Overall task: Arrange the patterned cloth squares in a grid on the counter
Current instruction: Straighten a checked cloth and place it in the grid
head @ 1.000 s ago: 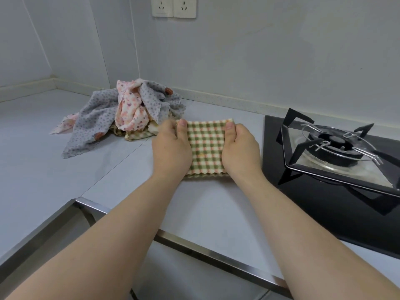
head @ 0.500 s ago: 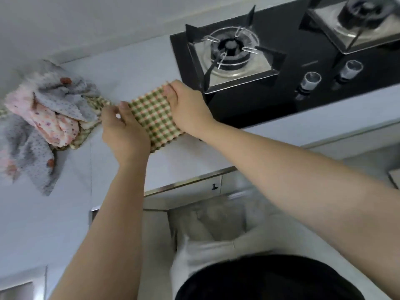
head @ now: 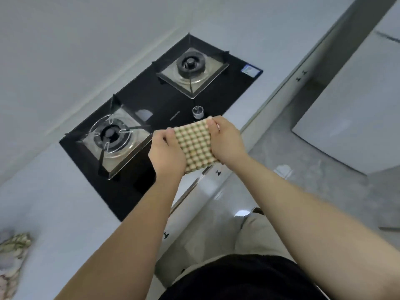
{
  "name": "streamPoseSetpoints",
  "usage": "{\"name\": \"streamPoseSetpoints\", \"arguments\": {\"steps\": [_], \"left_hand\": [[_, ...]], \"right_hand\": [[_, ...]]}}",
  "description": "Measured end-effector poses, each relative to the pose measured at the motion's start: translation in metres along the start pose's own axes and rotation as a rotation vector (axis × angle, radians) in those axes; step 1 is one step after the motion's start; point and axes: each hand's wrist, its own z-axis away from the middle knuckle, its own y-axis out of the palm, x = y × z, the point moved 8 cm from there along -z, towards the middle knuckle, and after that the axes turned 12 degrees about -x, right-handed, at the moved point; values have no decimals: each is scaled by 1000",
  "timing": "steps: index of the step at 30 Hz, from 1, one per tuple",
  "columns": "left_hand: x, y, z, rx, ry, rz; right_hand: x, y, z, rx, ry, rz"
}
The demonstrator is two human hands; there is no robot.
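Observation:
A folded green-and-cream checked cloth square (head: 195, 146) is held up in the air between both hands, over the front edge of the black hob. My left hand (head: 165, 155) grips its left side and my right hand (head: 227, 142) grips its right side. The pile of other patterned cloths (head: 13, 254) shows only as a blurred corner at the far left edge, on the grey counter (head: 54, 202).
A black two-burner gas hob (head: 155, 118) is set into the counter, with a knob (head: 198, 111) just beyond the cloth. The counter's front edge and the cabinet doors run diagonally below my hands. Grey floor lies to the right.
Both hands lifted the checked cloth off the counter and carried it right, past the left burner to the hob's front. The view swung right, leaving the cloth pile at the frame's edge.

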Motion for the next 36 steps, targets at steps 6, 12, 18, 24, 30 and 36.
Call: {"name": "streamPoseSetpoints", "arguments": {"steps": [6,12,18,24,30,36], "left_hand": [[-96,153,31,154,53,2],[-152,252,28,176,38,-29],[-178,342,-19,214,21,-24],[-197,436,-53,301,-50,-30],[-227,501,-102,270,-104,-36],[-229,565,-165,146,-249,-138]], "right_hand": [[-57,-126,-107,-110,112,30],[-78,-182,-204,-125,132,74],[-99,-191,-295,-142,166,80],[-113,-206,-381,-152,198,191],[-121,-197,-474,-91,193,221],[-132,-150,-590,108,110,207]]}}
